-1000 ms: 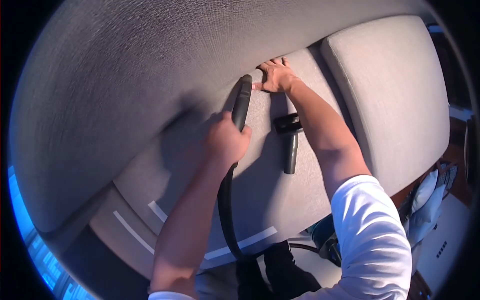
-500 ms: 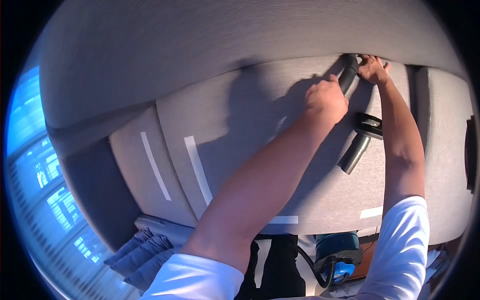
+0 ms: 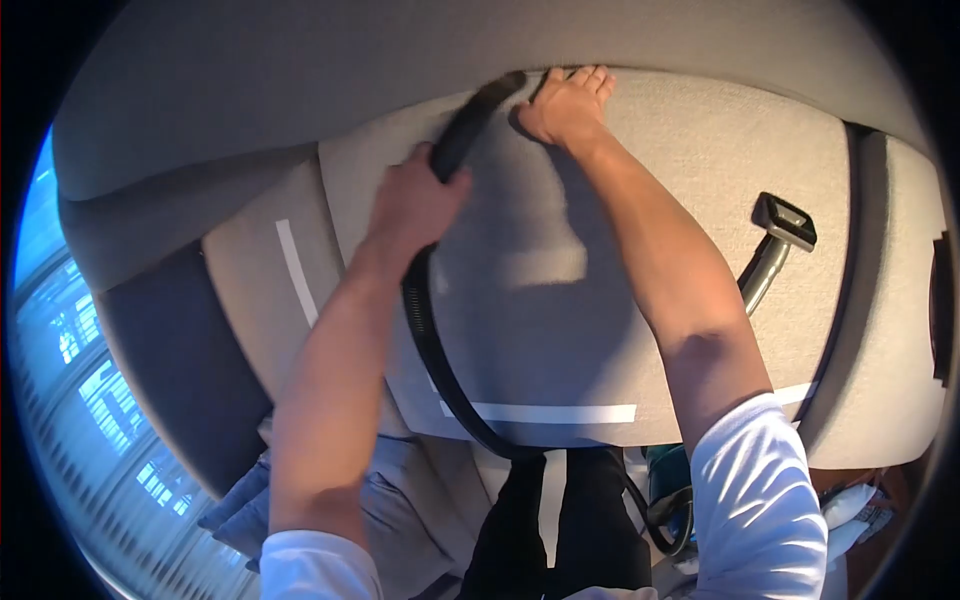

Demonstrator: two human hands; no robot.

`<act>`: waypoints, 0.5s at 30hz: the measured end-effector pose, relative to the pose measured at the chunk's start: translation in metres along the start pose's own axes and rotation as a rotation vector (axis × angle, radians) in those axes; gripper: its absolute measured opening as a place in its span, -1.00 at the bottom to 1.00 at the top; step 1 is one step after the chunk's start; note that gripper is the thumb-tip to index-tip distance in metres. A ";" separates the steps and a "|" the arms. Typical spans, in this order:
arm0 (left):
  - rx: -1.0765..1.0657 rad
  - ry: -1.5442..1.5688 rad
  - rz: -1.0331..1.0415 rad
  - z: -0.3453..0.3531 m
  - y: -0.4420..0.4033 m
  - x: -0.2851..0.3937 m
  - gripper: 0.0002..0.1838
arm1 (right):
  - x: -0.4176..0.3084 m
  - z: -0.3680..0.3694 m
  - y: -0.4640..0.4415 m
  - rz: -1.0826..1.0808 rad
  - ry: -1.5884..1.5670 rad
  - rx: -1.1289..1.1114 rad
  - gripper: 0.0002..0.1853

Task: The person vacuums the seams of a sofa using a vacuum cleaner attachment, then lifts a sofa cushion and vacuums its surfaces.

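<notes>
My left hand [image 3: 415, 200] is wrapped round the black handle of a vacuum hose [image 3: 430, 335], somewhat blurred. The wand's tip [image 3: 508, 84] points into the crease between the grey seat cushion [image 3: 700, 150] and the backrest [image 3: 400, 60]. Just right of the tip, my right hand [image 3: 568, 108] lies with fingers spread on the cushion's back edge, holding nothing. A black brush nozzle with a short tube [image 3: 768, 262] rests on the cushion, its lower end partly hidden by my right forearm.
White tape strips [image 3: 545, 413] mark the cushion's front part. A dark green vacuum body [image 3: 668, 475] stands beyond the front edge, partly hidden. Grey pillows [image 3: 395, 500] lie at the lower left, near a bright window [image 3: 110, 400]. Another cushion [image 3: 885, 300] is at the right.
Against the last earlier frame, the view has shifted. Both hands are now further left along the crease, away from the brush nozzle, and the wand tip still lies near my right hand.
</notes>
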State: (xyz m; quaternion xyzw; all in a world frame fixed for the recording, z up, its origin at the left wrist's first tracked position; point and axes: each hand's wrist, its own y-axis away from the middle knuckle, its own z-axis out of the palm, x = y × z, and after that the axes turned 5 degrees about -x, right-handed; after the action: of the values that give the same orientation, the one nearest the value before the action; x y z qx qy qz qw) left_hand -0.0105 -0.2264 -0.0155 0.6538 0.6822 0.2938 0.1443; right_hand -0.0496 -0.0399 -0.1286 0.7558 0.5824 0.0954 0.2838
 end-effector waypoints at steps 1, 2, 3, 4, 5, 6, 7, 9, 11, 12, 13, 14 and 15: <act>0.014 -0.010 -0.020 -0.002 -0.001 -0.016 -0.51 | -0.002 0.006 0.000 -0.020 0.002 0.045 -0.14; 0.031 -0.018 -0.050 -0.006 -0.001 -0.035 -0.52 | -0.008 0.013 0.003 -0.050 0.005 0.088 -0.13; 0.083 -0.047 -0.031 -0.007 -0.005 -0.062 -0.54 | -0.016 0.017 0.007 -0.072 0.107 0.041 -0.18; 0.120 -0.085 -0.016 -0.004 -0.007 -0.089 -0.56 | -0.018 0.033 0.013 -0.086 0.116 0.009 -0.18; 0.090 -0.088 -0.042 -0.005 -0.003 -0.109 -0.56 | -0.016 0.052 0.020 -0.310 0.133 0.127 -0.20; 0.112 -0.035 -0.089 -0.011 -0.001 -0.121 -0.57 | -0.016 0.065 0.025 -0.527 0.144 0.263 -0.21; 0.134 0.018 -0.132 -0.013 -0.002 -0.127 -0.57 | -0.021 0.056 0.031 -0.526 0.141 0.244 -0.21; 0.096 0.067 -0.198 -0.005 0.000 -0.128 -0.55 | -0.028 0.028 0.039 -0.418 0.132 0.006 -0.02; 0.109 0.033 -0.234 0.011 0.017 -0.093 -0.46 | -0.030 0.029 0.038 -0.366 0.159 -0.051 0.03; 0.117 -0.028 -0.200 0.025 0.023 -0.080 -0.43 | -0.037 0.028 0.039 -0.333 0.190 -0.083 0.08; 0.124 -0.088 -0.173 0.037 0.030 -0.071 -0.39 | -0.037 0.047 0.058 -0.392 0.153 0.392 -0.14; 0.070 -0.043 -0.181 0.041 0.044 -0.063 -0.39 | -0.046 0.063 0.064 -0.408 0.160 0.399 -0.14; 0.021 0.006 -0.185 0.040 0.061 -0.060 -0.39 | -0.056 0.077 0.067 -0.364 0.209 0.325 -0.23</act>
State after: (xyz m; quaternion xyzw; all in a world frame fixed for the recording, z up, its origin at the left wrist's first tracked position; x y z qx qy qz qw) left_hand 0.0681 -0.2777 -0.0225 0.5885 0.7432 0.2739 0.1619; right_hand 0.0254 -0.1276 -0.1457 0.6602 0.7427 0.0255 0.1092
